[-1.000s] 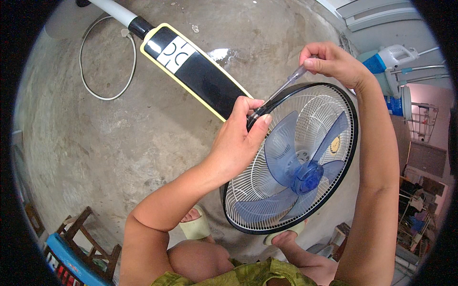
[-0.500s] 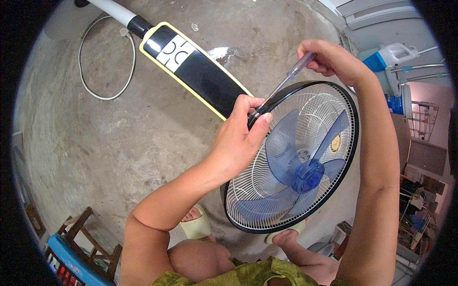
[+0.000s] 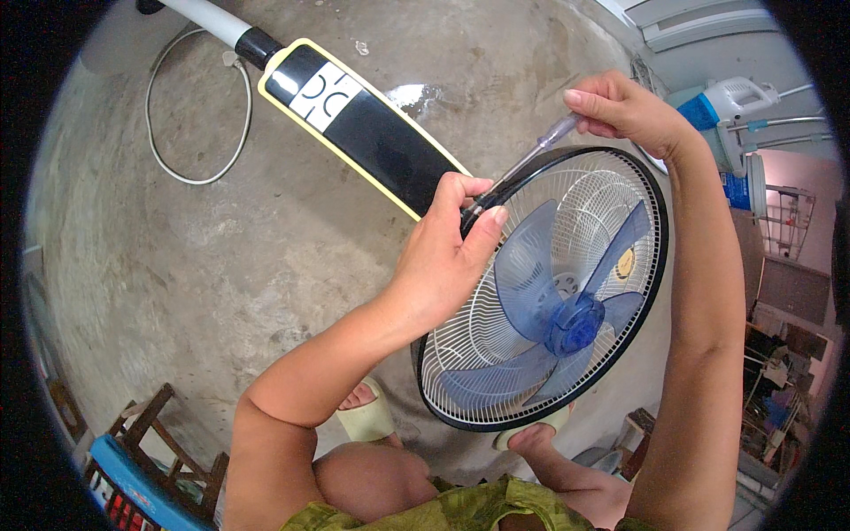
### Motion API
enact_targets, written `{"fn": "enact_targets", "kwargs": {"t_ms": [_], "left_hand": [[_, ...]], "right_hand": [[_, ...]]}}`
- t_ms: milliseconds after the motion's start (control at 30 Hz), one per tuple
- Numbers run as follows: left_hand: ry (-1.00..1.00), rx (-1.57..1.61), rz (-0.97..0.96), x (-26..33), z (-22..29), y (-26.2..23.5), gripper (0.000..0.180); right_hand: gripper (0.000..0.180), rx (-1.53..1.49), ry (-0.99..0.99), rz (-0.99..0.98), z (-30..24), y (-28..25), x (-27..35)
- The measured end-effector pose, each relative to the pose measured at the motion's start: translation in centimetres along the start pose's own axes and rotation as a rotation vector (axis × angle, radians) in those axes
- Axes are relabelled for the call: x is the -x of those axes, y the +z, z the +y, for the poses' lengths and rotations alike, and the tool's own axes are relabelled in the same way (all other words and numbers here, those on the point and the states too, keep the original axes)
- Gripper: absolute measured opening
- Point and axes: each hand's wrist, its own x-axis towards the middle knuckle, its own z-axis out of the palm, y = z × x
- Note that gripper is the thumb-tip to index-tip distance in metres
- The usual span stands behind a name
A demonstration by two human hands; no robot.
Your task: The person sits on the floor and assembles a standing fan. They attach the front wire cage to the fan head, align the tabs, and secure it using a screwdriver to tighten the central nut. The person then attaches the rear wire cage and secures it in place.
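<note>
A fan head with a white wire guard, black rim and translucent blue blades stands tilted before me. With thumb and forefinger, my left hand grips the black rim at its upper left, around the tip of a screwdriver. My right hand pinches the end of the clear purplish handle of the screwdriver, above the rim. The slim metal shaft slants down to the left hand. Fingers partly hide the tip, and I cannot tell exactly what it touches.
The fan's base, with a black panel and yellow edging, lies on the concrete floor, its pale pole running to the upper left. A white cable loops nearby. A blue-topped stool is lower left; a blue-and-white appliance stands at right.
My right hand has shifted slightly right and turned on the screwdriver handle, its thumb now showing at the handle's end. The left hand and fan have barely moved.
</note>
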Motion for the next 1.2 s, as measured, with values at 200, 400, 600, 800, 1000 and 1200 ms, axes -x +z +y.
{"fn": "enact_targets", "kwargs": {"t_ms": [200, 400, 600, 800, 1000, 1200], "left_hand": [[0.027, -0.008, 0.01, 0.0, -0.1, 0.1, 0.029], [0.016, 0.01, -0.002, -0.1, -0.2, 0.0, 0.029], [0.001, 0.028, -0.015, -0.1, 0.2, -0.1, 0.029], [-0.007, 0.029, -0.01, -0.1, 0.0, 0.0, 0.029], [0.008, 0.0, -0.003, -0.1, -0.1, 0.0, 0.028], [-0.007, 0.032, -0.022, -0.1, -0.1, -0.1, 0.028]], "right_hand": [[0.05, 0.291, 0.173, 0.09, -1.0, 0.7, -0.5], [0.038, -0.07, 0.02, 0.233, -0.1, 1.4, 0.0], [0.025, -0.231, -0.03, 0.105, -0.8, 0.9, 0.4], [0.043, -0.018, 0.064, 0.137, -1.4, 0.9, 0.1], [0.058, 0.385, -0.002, 0.273, 0.6, 1.1, -0.9], [0.035, -0.123, -0.042, 0.312, -1.1, 2.5, 0.5]]}}
